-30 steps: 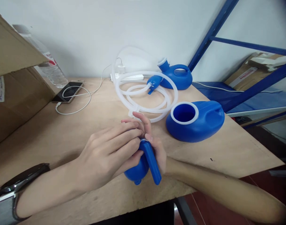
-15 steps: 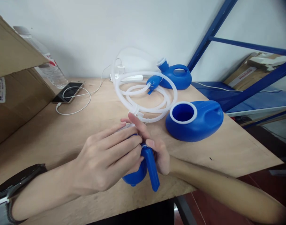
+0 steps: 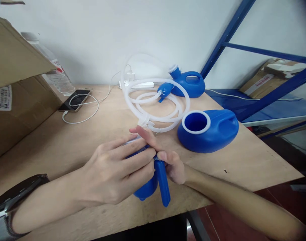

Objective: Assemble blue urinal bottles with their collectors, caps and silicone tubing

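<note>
Near the table's front edge, my left hand (image 3: 118,170) is closed over a blue plastic spout piece (image 3: 146,190) with a long tab (image 3: 163,187) hanging down. My right hand (image 3: 168,157) grips the same piece from the other side. Its thumb presses at the top of the tab, and its index finger reaches over toward the left fingertips. A whitish rim shows partly under my left fingers; the rest of the piece's upper side is hidden. Right of my hands lies a blue urinal bottle (image 3: 218,134) with a wide, white-rimmed mouth.
Beyond my hands lies a coiled clear hose (image 3: 165,118), joined to a blue end piece (image 3: 165,88). Another blue bottle (image 3: 193,85) stands behind it. A power strip (image 3: 140,84), phone (image 3: 77,98), water bottle (image 3: 60,77) and cardboard box (image 3: 22,113) are also there. A blue rack (image 3: 225,43) stands right.
Both hands, still on the spout piece, have shifted very slightly to the right. My right index finger has lowered a little. The view has moved slightly; the other things stay put.
</note>
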Motion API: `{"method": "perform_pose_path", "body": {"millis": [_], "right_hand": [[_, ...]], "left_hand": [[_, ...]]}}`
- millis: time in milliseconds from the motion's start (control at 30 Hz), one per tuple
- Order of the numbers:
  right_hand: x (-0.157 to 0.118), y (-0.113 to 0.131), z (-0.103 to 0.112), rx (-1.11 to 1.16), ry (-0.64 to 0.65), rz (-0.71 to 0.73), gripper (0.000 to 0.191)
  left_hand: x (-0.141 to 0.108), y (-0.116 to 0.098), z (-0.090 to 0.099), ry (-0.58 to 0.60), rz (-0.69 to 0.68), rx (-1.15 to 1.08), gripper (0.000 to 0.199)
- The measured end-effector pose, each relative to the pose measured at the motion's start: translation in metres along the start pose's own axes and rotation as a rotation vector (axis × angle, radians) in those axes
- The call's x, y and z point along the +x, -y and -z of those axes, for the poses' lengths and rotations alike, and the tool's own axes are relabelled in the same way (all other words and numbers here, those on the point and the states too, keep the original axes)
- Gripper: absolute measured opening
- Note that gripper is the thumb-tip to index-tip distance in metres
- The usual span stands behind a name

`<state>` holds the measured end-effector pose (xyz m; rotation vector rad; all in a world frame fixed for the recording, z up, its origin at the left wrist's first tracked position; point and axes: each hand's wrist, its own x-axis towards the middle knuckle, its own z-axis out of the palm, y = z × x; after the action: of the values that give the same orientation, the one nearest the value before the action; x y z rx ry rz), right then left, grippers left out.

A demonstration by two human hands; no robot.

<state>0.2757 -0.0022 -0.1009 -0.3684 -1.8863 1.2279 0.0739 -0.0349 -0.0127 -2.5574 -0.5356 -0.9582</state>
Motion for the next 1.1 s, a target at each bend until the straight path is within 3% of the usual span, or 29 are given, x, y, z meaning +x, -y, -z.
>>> {"method": "perform_pose_path", "body": {"millis": [100, 167, 333, 400, 567, 700, 767, 900, 1100], "right_hand": [[0.003, 0.009, -0.005, 0.285, -0.026, -0.053, 0.067], [0.008, 0.017, -0.006, 0.335, -0.040, -0.070, 0.065], [0.020, 0.038, 0.004, 0.330, 0.136, -0.154, 0.063], [0.022, 0.042, 0.007, 0.274, 0.180, -0.127, 0.065], [0.027, 0.035, 0.008, 0.043, 0.157, 0.138, 0.062], [0.029, 0.029, 0.014, 0.068, 0.088, 0.075, 0.057], [0.029, 0.028, 0.017, 0.072, 0.004, 0.111, 0.058], [0.031, 0.031, 0.020, -0.238, -0.080, 0.364, 0.065], [0.034, 0.035, 0.018, -0.584, -0.156, 0.505, 0.082]], "left_hand": [[0.002, 0.002, 0.001, 0.017, -0.030, 0.027, 0.030], [0.004, 0.002, 0.003, 0.041, -0.043, 0.042, 0.028], [0.005, 0.001, 0.009, 0.043, -0.057, 0.051, 0.028], [0.005, 0.000, 0.011, 0.056, -0.081, 0.059, 0.029], [0.002, 0.002, 0.012, 0.062, -0.100, 0.059, 0.022], [-0.004, 0.009, 0.014, 0.010, -0.075, 0.087, 0.021], [-0.006, 0.014, 0.015, -0.039, -0.077, 0.105, 0.018], [-0.006, 0.024, 0.019, -0.073, -0.104, 0.155, 0.013], [-0.002, 0.033, 0.025, -0.037, -0.162, 0.281, 0.020]]}}
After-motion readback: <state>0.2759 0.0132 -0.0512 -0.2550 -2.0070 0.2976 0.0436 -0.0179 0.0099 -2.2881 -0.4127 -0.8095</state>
